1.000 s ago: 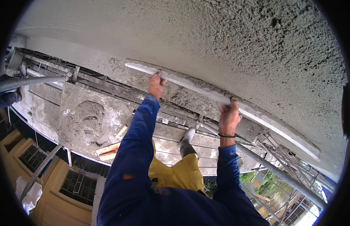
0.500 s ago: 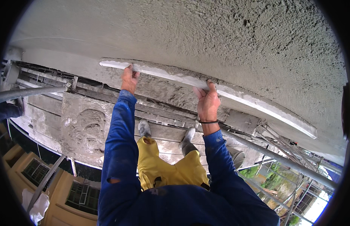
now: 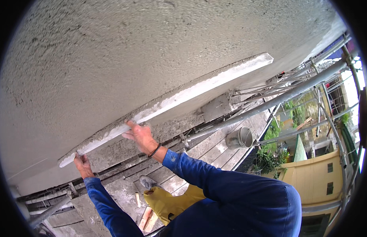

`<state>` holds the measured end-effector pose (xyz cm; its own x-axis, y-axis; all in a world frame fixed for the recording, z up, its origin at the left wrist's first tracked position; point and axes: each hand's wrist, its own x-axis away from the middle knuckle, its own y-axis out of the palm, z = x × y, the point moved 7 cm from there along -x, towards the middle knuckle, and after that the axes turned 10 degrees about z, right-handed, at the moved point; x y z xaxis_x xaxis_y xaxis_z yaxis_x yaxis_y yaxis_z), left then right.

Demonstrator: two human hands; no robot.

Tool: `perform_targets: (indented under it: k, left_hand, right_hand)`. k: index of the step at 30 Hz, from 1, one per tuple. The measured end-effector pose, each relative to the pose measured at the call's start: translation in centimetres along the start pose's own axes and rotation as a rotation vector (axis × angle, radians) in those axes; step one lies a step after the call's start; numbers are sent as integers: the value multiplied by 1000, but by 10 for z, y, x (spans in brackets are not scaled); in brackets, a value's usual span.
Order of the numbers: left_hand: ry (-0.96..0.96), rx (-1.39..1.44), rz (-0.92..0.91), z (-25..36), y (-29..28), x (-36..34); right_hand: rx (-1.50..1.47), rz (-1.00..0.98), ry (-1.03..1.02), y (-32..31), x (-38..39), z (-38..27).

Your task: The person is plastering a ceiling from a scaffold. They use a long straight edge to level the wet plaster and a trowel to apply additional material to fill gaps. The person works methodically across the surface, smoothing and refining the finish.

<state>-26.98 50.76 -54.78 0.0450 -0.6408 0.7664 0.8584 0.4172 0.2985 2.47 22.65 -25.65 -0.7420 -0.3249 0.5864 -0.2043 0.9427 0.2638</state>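
Observation:
A long pale plastering straightedge (image 3: 199, 90) lies along the grey mortar wall (image 3: 136, 55), rising from lower left to upper right. Wet mortar clings along its upper edge. My left hand (image 3: 84, 165) is closed on it close to its lower left end. Further along, my right hand (image 3: 140, 139), with a dark band at the wrist, grips the lower edge, thumb up on its face. Above the straightedge the wall is rough and pitted; the strip beneath looks smoother.
I stand on scaffold planks (image 3: 217, 156), one boot (image 3: 148, 182) showing. A metal scaffold tube (image 3: 266, 102) crosses on the right, with a mortar-stained bucket (image 3: 239, 138) below it. Wood pieces (image 3: 148, 218) lie by my leg. Beyond the scaffold's edge are plants and a yellow building (image 3: 314, 175).
My view has turned to the right. The straightedge, which sloped down to the right, now slopes up that way. Both hands still hold it and appear closer together; the bucket shows more fully.

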Motion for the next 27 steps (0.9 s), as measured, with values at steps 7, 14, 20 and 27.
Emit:
perform_targets:
  k: [7,14,20,27]
  left_hand:
    - [-48,39,-44,-25,27,69]
    - [-120,326,-250,-48,63,172]
    - [-313,-23,-562,-140,114,368]
    - [-361,-582,-330,-236,-65,319]
  right_hand:
    - [147,36,-77,3,63,-75]
    - [339,17,-623,5,126,-170]
    - [487,24,-790,-80,145,-299]
    - [627,384,-674,-281,114,-377]
